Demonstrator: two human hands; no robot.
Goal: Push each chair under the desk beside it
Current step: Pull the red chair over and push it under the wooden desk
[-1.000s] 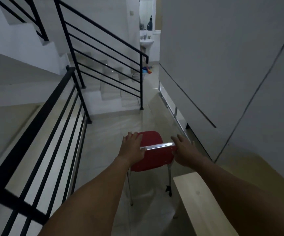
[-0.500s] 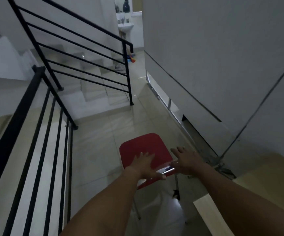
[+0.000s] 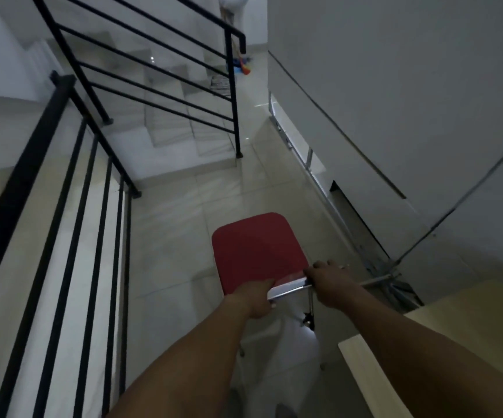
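Observation:
A red chair (image 3: 256, 251) with chrome legs stands on the tiled floor below me, seen from above and behind. My left hand (image 3: 254, 298) is closed on the left end of its shiny top rail. My right hand (image 3: 333, 283) is closed on the right end of the same rail. A light wooden desk (image 3: 374, 384) shows its corner and edge at the lower right, just right of the chair and apart from it. The chair's front legs are hidden under the seat.
A black stair railing (image 3: 63, 206) runs along the left, with white steps (image 3: 184, 125) rising ahead. A grey wall panel (image 3: 395, 116) closes the right side. Metal bars (image 3: 377, 276) lie on the floor by the wall. A mop and sink stand far back.
Both hands went from resting flat on the chair back to closed around its top rail. The chair has shifted slightly and the view has tilted further down.

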